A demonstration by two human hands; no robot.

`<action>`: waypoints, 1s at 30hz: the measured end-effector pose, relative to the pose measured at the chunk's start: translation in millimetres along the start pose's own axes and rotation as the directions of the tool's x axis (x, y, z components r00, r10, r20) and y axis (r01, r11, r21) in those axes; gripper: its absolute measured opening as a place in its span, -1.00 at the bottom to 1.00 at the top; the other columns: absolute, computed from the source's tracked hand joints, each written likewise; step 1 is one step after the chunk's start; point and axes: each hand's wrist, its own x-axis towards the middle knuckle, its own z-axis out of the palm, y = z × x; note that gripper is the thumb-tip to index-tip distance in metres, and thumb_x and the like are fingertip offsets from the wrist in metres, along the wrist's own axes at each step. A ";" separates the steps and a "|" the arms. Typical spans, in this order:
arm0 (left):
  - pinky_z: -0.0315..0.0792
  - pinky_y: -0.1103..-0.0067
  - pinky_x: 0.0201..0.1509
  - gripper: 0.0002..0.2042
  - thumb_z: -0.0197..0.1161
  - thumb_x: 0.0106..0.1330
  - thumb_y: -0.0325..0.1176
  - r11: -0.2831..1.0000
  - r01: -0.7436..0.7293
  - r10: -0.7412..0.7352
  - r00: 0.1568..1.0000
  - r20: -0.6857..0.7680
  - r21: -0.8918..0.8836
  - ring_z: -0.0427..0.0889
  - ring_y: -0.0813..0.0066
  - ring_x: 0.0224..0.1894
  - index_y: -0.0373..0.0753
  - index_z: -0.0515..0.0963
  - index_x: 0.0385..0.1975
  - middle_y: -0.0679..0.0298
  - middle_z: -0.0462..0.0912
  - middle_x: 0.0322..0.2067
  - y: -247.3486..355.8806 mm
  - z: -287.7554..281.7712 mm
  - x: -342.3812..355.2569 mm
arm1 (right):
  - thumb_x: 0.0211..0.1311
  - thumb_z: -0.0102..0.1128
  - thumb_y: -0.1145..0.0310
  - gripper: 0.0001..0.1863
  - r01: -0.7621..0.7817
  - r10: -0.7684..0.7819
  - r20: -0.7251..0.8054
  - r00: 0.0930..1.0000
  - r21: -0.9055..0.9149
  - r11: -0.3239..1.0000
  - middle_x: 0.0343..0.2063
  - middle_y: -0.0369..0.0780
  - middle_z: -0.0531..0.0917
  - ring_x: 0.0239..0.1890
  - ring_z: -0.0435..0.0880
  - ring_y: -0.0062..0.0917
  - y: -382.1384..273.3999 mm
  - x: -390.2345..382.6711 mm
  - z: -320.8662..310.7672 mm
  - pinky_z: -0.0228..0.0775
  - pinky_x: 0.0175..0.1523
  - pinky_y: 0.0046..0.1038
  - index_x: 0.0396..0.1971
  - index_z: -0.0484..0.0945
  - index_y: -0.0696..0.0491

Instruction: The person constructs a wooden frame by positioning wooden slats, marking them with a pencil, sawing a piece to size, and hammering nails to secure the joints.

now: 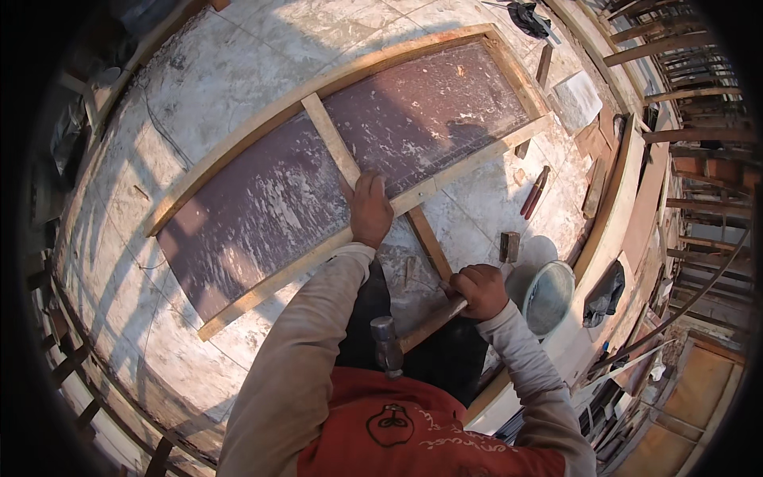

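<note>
Firstly, the largest item: a pale, stained tiled floor [199,83], patched with sun and shadow. On it, one long wooden frame [270,288], lying aslant in front of the person, around a dark reddish-brown panel [246,215] with whitish scuffs. One crossbar [324,127], spanning the frame from far rail to near rail. One bucket [569,278], light-coloured, to the right of the right forearm. One wooden strip [427,241], running from the near rail toward the right hand. One hammer [387,343], its metal head over the person's lap, its handle slanting up to the right. One right hand [478,291], grip closed, fingers wrapped about the hammer's handle. One left hand [370,213], laid over the crossbar's near end where it meets the near rail; how tightly this grip pinches cannot be told. One hand tool [536,193], red-handled, beyond the right hand. One small wooden block [509,246], near the bucket.
</note>
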 end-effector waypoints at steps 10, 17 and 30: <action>-0.25 -0.28 0.52 -0.78 0.16 0.23 -0.54 0.999 -0.007 0.010 0.996 0.087 -0.042 0.52 0.18 0.16 -0.21 0.55 -0.13 0.21 0.58 -0.11 14.3 -11.9 -4.9 | 0.25 0.44 0.12 -0.65 -0.546 0.568 0.055 0.822 0.362 0.755 -0.63 -0.15 0.63 -0.61 0.68 -0.34 -22.0 -51.1 45.7 0.49 -0.43 -0.24 -0.20 0.58 0.08; -0.30 -0.33 0.51 -0.88 0.16 0.24 -0.52 0.997 -0.034 0.030 0.998 0.049 0.070 0.51 0.21 0.11 -0.18 0.52 -0.25 0.24 0.53 -0.23 6.1 -16.1 -17.0 | 0.36 0.35 0.11 -0.65 -0.291 0.710 -0.194 0.677 0.815 0.501 -0.60 -0.36 0.45 -0.60 0.45 -0.66 -103.7 26.2 -150.5 0.33 -0.52 -0.52 -0.26 0.48 0.08; -0.28 -0.35 0.51 -0.88 0.18 0.26 -0.48 0.996 -0.068 0.063 0.995 0.075 0.065 0.52 0.21 0.11 -0.19 0.52 -0.23 0.23 0.54 -0.19 18.3 -4.2 18.7 | 0.28 0.39 0.05 -0.52 -0.538 0.644 -0.264 0.718 0.377 0.754 -0.20 0.07 0.73 -0.10 0.74 -0.12 -42.6 -19.4 111.1 0.53 0.02 -0.20 0.01 0.66 0.11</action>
